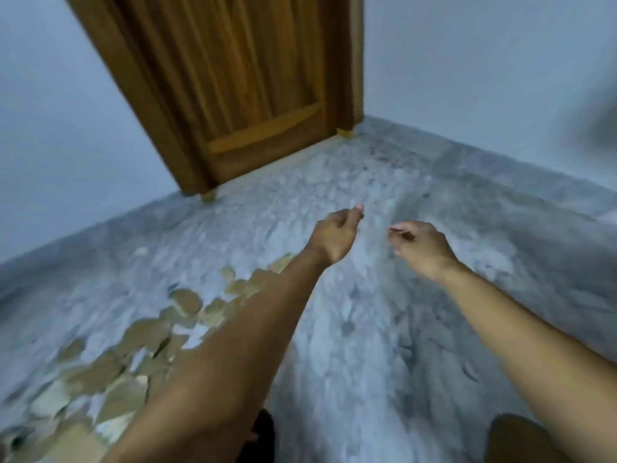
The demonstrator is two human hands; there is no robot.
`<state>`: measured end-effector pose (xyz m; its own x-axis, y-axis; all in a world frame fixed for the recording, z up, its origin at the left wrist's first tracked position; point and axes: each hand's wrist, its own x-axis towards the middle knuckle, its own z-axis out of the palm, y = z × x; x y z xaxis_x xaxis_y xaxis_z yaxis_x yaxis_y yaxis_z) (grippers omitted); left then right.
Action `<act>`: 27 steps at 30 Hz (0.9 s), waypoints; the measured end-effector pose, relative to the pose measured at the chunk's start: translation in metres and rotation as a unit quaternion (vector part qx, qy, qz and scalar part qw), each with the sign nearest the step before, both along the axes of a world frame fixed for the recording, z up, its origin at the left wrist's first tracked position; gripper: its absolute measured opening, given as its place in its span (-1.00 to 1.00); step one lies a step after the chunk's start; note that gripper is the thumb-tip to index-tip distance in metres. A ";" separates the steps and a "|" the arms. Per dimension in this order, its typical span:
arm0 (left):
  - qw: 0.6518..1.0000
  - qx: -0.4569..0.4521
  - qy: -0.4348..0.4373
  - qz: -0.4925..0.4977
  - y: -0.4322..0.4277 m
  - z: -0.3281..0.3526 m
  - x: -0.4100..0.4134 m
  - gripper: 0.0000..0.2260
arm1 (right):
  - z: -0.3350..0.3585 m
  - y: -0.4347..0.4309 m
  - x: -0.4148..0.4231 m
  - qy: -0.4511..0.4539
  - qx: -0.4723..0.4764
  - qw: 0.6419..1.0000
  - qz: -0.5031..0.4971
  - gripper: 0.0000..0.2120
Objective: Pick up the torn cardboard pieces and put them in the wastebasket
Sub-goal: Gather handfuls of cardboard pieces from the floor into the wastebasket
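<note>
**Torn cardboard strewn at lower left, both hands held out over bare floor**

The torn pieces of tan-brown cardboard [140,332] lie scattered on the floor in the lower left of the frame. They form a loose band that runs from the bottom left corner up toward the centre, and many pieces touch or overlap. The left forearm crosses in front of the band's right edge and hides part of it. All the pieces are blurred, so their exact outlines are unclear.

Both bare arms stretch forward to the middle of the frame, above and to the right of the cardboard. The left hand [335,235] has its fingers curled inward, with one fingertip raised at the top. The right hand [424,247], just beside it but apart, also has curled fingers, and there is a small dark sliver at the fingertips. The blur makes it impossible to tell whether either hand pinches a scrap or is merely clenched.

Beneath them spreads a mottled grey-white stone floor [350,329]. A brown panelled wooden door [253,78] stands at upper centre. Pale grey-blue walls [484,78] flank it, meeting the floor on both sides.
</note>
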<state>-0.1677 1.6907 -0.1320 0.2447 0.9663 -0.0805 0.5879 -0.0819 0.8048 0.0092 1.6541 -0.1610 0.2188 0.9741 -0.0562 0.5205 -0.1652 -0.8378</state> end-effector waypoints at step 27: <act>0.900 -0.255 0.111 0.336 -0.257 -0.184 -0.608 -0.67 | -0.175 -0.144 -0.595 -0.331 -0.127 0.687 0.635 -0.34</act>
